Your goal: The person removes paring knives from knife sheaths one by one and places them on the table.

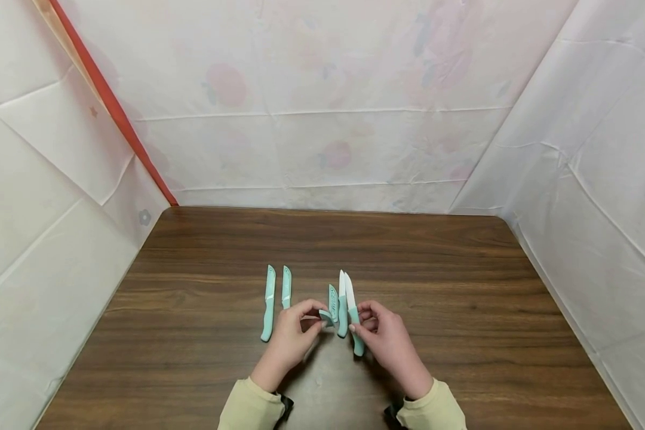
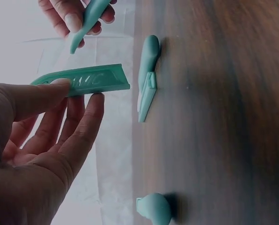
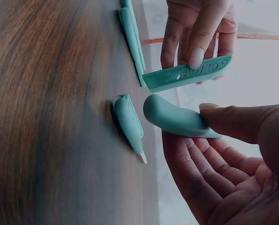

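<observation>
My left hand (image 1: pixel 292 335) pinches a teal blade sheath (image 2: pixel 99 78) between thumb and fingers, above the table. Embossed letters show on the sheath's face in the right wrist view. My right hand (image 1: pixel 387 335) holds a paring knife (image 3: pixel 174 115) by its teal handle, its bare white blade pointing away from me. Between the hands a second bare-bladed knife (image 1: pixel 343 313) lies on the table, with another teal sheath (image 1: pixel 332 298) along its left side. Left of my left hand lie two sheathed knives, an outer one (image 1: pixel 269 304) and an inner one (image 1: pixel 286 283) whose handle is partly hidden by that hand.
The brown wood-grain table (image 1: pixel 462 280) reaches back to a pale patterned curtain (image 1: pixel 322 143). White sheeting (image 1: pixel 596 197) hangs along the right side, and more hangs at the left beside a red strip (image 1: pixel 113 107).
</observation>
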`<state>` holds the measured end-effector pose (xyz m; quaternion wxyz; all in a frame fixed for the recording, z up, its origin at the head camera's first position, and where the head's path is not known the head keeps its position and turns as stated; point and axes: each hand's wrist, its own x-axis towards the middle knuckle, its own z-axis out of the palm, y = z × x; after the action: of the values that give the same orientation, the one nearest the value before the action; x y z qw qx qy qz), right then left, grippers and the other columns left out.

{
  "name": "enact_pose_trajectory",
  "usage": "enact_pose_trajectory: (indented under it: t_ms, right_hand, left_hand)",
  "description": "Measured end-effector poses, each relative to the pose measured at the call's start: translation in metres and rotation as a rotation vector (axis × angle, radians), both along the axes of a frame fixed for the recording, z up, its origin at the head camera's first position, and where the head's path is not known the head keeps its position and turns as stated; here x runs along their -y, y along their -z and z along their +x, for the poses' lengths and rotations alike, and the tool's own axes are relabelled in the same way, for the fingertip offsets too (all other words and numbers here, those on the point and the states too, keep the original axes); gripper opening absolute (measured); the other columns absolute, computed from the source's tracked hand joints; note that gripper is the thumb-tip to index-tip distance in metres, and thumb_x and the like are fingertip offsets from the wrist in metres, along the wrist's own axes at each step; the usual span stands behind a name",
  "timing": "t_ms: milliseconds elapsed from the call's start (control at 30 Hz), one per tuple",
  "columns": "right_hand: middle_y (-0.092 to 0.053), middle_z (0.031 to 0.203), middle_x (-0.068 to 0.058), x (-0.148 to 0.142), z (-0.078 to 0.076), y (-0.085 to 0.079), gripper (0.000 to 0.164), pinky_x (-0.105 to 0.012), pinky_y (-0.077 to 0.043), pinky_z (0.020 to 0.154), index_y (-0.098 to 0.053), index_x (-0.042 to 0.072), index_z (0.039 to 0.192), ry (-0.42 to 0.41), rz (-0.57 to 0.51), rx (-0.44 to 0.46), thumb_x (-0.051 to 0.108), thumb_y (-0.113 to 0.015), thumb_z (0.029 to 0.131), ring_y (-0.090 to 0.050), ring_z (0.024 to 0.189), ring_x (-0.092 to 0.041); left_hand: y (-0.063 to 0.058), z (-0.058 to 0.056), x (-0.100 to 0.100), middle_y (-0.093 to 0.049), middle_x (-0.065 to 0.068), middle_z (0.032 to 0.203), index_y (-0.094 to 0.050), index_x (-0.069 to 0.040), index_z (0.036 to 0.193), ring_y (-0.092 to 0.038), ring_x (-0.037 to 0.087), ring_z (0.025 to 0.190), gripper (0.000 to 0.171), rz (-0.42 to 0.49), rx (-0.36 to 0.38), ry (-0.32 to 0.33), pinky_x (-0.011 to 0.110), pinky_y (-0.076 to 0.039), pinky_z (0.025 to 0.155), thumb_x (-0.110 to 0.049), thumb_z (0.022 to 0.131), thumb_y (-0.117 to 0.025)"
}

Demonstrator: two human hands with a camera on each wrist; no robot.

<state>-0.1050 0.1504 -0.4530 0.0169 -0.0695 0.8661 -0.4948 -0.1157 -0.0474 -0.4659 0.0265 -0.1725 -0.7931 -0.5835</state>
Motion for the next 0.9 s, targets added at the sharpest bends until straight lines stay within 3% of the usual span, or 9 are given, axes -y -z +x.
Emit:
enact_pose_trajectory:
  t_ms: [267, 367, 533, 633, 767, 900]
  right_hand:
    - [-0.059, 0.084, -0.003, 0.000, 0.000, 0.000, 0.026, -0.023, -0.050, 0.058, -0.056, 0.007, 0.099, -0.016, -0.021, 0.013, 0.007, -0.068, 0.077, -0.060, 0.067, -0.008]
    - [-0.059, 0.084, -0.003, -0.001, 0.000, 0.000, 0.026, -0.023, -0.050, 0.058, -0.055, 0.008, 0.100, -0.011, -0.024, 0.018, 0.007, -0.068, 0.077, -0.060, 0.067, -0.009]
    - [-0.060, 0.083, -0.002, -0.001, 0.000, -0.002, 0.026, -0.023, -0.050, 0.056, -0.055, 0.008, 0.100, 0.007, -0.029, 0.030, 0.008, -0.068, 0.077, -0.060, 0.065, -0.009]
    - [-0.059, 0.083, -0.002, -0.001, 0.000, -0.003, 0.026, -0.024, -0.050, 0.055, -0.055, 0.008, 0.100, 0.011, -0.026, 0.037, 0.008, -0.068, 0.077, -0.060, 0.065, -0.009]
    - [-0.059, 0.083, -0.003, 0.001, 0.001, -0.002, 0.026, -0.024, -0.049, 0.053, -0.055, 0.008, 0.100, 0.012, -0.021, 0.044, 0.008, -0.068, 0.077, -0.060, 0.065, -0.010]
    - [-0.058, 0.084, -0.003, 0.001, 0.001, -0.001, 0.026, -0.024, -0.050, 0.052, -0.055, 0.007, 0.100, 0.010, -0.029, 0.057, 0.007, -0.067, 0.078, -0.060, 0.066, -0.011]
  left_hand:
    - [0.005, -0.003, 0.001, -0.059, -0.005, 0.092, -0.065, -0.009, 0.099, -0.059, 0.011, 0.083, 0.021, -0.016, 0.001, 0.010, 0.025, -0.050, 0.070, -0.004, 0.079, -0.066]
    - [0.004, -0.003, 0.000, -0.061, -0.001, 0.090, -0.064, -0.007, 0.101, -0.059, 0.014, 0.083, 0.022, -0.010, 0.039, 0.009, 0.025, -0.050, 0.070, -0.006, 0.079, -0.066]
    - [-0.014, 0.001, -0.003, -0.061, 0.012, 0.087, -0.059, 0.003, 0.103, -0.059, 0.024, 0.082, 0.025, 0.055, 0.119, 0.011, 0.028, -0.051, 0.070, 0.001, 0.079, -0.064]
    - [-0.028, 0.005, -0.005, -0.061, 0.015, 0.088, -0.057, 0.005, 0.104, -0.059, 0.027, 0.082, 0.026, 0.052, 0.124, 0.000, 0.030, -0.050, 0.071, 0.003, 0.079, -0.063]
    - [-0.033, 0.007, -0.006, -0.061, 0.014, 0.088, -0.057, 0.004, 0.105, -0.060, 0.026, 0.082, 0.027, 0.025, 0.120, -0.016, 0.032, -0.049, 0.073, 0.001, 0.079, -0.064]
    - [-0.029, 0.005, -0.007, -0.062, 0.015, 0.089, -0.057, 0.003, 0.107, -0.060, 0.027, 0.081, 0.029, 0.057, 0.170, -0.022, 0.033, -0.051, 0.068, 0.000, 0.078, -0.065]
